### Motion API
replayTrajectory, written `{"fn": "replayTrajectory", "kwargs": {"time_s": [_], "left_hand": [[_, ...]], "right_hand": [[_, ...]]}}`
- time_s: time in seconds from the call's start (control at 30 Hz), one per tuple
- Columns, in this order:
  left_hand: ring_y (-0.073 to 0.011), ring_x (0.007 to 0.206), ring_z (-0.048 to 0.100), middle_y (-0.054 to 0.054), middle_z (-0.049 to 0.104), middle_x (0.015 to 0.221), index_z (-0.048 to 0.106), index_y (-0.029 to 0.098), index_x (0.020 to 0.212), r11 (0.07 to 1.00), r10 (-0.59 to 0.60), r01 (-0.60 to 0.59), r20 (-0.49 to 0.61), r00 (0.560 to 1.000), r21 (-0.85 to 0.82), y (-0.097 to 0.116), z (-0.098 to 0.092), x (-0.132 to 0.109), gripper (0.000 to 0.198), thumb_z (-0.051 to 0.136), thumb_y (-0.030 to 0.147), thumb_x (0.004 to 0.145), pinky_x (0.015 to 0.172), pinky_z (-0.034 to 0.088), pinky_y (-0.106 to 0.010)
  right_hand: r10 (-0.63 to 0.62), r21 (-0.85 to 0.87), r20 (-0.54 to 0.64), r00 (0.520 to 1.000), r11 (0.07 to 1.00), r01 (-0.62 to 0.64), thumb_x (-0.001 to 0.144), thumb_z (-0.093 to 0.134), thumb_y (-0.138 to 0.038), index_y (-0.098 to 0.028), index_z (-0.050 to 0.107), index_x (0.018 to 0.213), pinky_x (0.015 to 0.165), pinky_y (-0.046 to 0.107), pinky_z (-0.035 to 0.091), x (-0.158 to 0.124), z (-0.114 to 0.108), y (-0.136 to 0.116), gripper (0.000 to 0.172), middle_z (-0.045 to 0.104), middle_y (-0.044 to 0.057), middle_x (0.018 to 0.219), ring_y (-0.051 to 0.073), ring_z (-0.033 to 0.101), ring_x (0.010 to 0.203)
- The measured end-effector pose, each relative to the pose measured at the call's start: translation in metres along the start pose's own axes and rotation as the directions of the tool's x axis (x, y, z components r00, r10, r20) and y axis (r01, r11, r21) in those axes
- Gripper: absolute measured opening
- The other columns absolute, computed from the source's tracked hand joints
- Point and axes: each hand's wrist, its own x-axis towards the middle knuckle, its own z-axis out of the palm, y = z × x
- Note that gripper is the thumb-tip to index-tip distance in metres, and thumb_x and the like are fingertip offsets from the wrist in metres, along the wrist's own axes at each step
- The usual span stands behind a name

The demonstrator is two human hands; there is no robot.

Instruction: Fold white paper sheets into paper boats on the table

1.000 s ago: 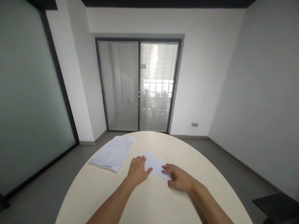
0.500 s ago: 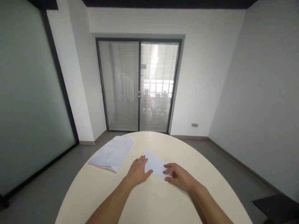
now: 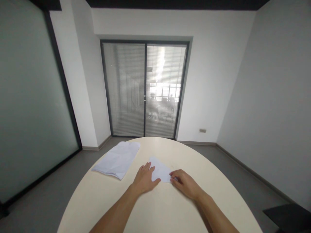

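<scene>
A small folded white paper [image 3: 160, 170] lies on the cream oval table [image 3: 157, 207] in front of me. My left hand [image 3: 145, 179] rests flat on its left edge, fingers stretched out and thumb on the sheet. My right hand [image 3: 184, 183] presses on the paper's right near corner with its fingers curled down; what they pinch, if anything, is hidden.
A stack of white sheets [image 3: 118, 159] lies at the table's far left edge. Beyond the table are a grey floor, glass sliding doors with blinds [image 3: 144, 90] and a frosted glass wall on the left. A dark object [image 3: 286, 215] sits at lower right.
My right hand has slid leftward and a little further away along the paper's near edge. The visible part of the paper is now smaller. My left hand has barely shifted.
</scene>
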Motion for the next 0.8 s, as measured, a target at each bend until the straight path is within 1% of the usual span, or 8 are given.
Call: {"fn": "replayTrajectory", "kwargs": {"time_s": [0.17,0.3,0.4,0.47,0.57,0.67,0.73,0.8], "left_hand": [[-0.0284,0.142,0.031,-0.014,0.039,0.151,0.052,0.015,0.137,1.000,-0.013,0.013,-0.005,1.000,-0.007,0.002,0.003,0.001,0.068,0.041,0.062,0.088,0.116,0.023,-0.044],[-0.0276,0.139,0.036,-0.014,0.044,0.148,0.055,0.014,0.133,1.000,0.013,-0.013,-0.036,0.999,-0.003,0.003,0.004,0.001,0.065,0.043,0.060,0.088,0.114,0.025,-0.041],[-0.0278,0.137,0.039,-0.014,0.046,0.146,0.056,0.014,0.131,1.000,0.015,-0.015,-0.054,0.998,0.005,0.003,0.003,0.000,0.063,0.046,0.058,0.087,0.114,0.026,-0.040],[-0.0278,0.137,0.039,-0.014,0.047,0.146,0.056,0.014,0.131,1.000,0.027,-0.026,-0.064,0.998,0.009,0.003,0.002,-0.001,0.063,0.047,0.057,0.086,0.113,0.027,-0.040],[-0.0281,0.136,0.039,-0.015,0.048,0.144,0.056,0.013,0.131,0.999,0.032,-0.031,-0.065,0.997,0.014,0.004,0.001,-0.001,0.063,0.045,0.057,0.087,0.112,0.028,-0.041],[-0.0294,0.135,0.040,-0.015,0.048,0.144,0.057,0.014,0.129,1.000,0.005,-0.004,-0.044,0.999,0.025,0.007,0.000,-0.001,0.063,0.043,0.058,0.087,0.112,0.027,-0.043],[-0.0304,0.135,0.040,-0.016,0.048,0.144,0.057,0.014,0.128,0.999,-0.025,0.027,-0.036,0.999,0.041,0.009,-0.001,-0.001,0.062,0.044,0.057,0.086,0.112,0.027,-0.044],[-0.0307,0.134,0.040,-0.017,0.048,0.144,0.056,0.012,0.129,0.997,-0.053,0.055,-0.038,0.998,0.057,0.011,-0.002,-0.001,0.061,0.043,0.052,0.086,0.111,0.027,-0.045]], "right_hand": [[0.055,-0.065,0.000,0.999,0.996,-0.054,0.090,0.048,-0.031,-0.020,0.065,0.087,0.081,0.033,0.045,0.005,0.008,0.001,0.020,0.068,0.005,0.088,0.021,0.059,0.088],[0.065,-0.102,-0.008,0.998,0.993,-0.065,0.087,0.049,-0.024,-0.020,0.065,0.084,0.082,0.032,0.043,0.008,0.012,-0.001,0.017,0.067,0.005,0.089,0.021,0.058,0.089],[0.067,-0.099,-0.031,0.997,0.993,-0.070,0.085,0.050,-0.022,-0.020,0.065,0.089,0.082,0.031,0.043,0.008,0.011,-0.003,0.016,0.066,0.005,0.090,0.020,0.058,0.090],[0.060,-0.091,-0.032,0.998,0.994,-0.063,0.085,0.051,-0.022,-0.021,0.065,0.090,0.081,0.031,0.043,0.009,0.010,-0.005,0.015,0.066,0.004,0.089,0.020,0.058,0.088],[0.055,-0.082,-0.008,0.998,0.995,-0.055,0.087,0.049,-0.023,-0.021,0.066,0.086,0.076,0.029,0.044,0.010,0.009,-0.009,0.017,0.066,0.004,0.085,0.019,0.059,0.081],[0.048,-0.061,0.026,0.998,0.997,-0.047,0.088,0.048,-0.024,-0.021,0.069,0.086,0.072,0.029,0.045,0.010,0.008,-0.013,0.021,0.067,0.005,0.085,0.018,0.060,0.077],[0.012,-0.049,0.056,0.998,0.999,-0.009,0.089,0.048,-0.024,-0.021,0.071,0.087,0.074,0.029,0.046,0.010,0.006,-0.016,0.023,0.069,0.005,0.085,0.019,0.062,0.080],[-0.041,-0.038,0.089,0.995,0.998,0.044,0.089,0.049,-0.024,-0.023,0.073,0.088,0.080,0.030,0.046,0.008,0.004,-0.019,0.024,0.071,0.005,0.088,0.020,0.062,0.085]]}}
